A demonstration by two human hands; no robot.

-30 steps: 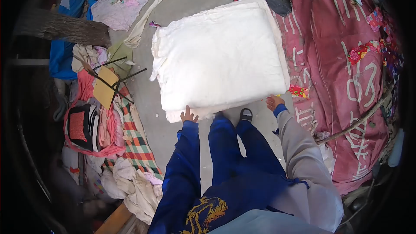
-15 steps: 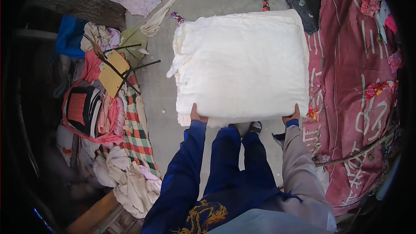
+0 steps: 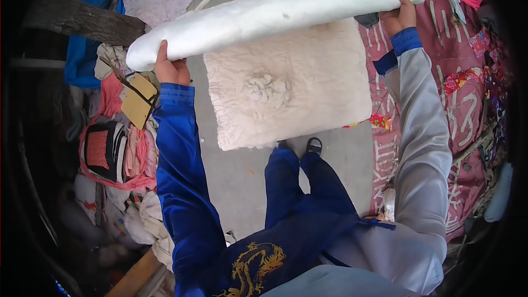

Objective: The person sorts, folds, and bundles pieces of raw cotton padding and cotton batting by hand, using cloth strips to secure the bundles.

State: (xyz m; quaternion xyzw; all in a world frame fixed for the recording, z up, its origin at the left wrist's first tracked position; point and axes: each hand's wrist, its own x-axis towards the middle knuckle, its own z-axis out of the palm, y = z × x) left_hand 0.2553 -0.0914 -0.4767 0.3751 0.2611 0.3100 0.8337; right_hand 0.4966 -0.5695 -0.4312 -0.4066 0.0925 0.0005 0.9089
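Note:
A thick white folded cotton batt (image 3: 280,14) hangs raised between my two hands, its right end higher than its left. My left hand (image 3: 172,70) grips the lower edge near the left end, thumb on the near face. Near the other end, my right hand (image 3: 400,16) pinches the same batt, thumb on top and fingers partly hidden behind it. Below lies a cream, wrinkled cotton pad (image 3: 324,77) with a greyish fluffy clump (image 3: 268,89) on its surface. The batt covers the pad's far edge.
Grey floor (image 3: 236,187) surrounds the pad. Along the right lies a dark red sheet with white markings (image 3: 434,110). To the left are a small stool with a yellow seat (image 3: 138,100), a pink cloth bundle (image 3: 140,154) and a wooden log (image 3: 82,19).
The folded white batt has been lifted up and away from me, uncovering the cream pad and clump beneath. Both hands moved forward and further apart, still holding the batt.

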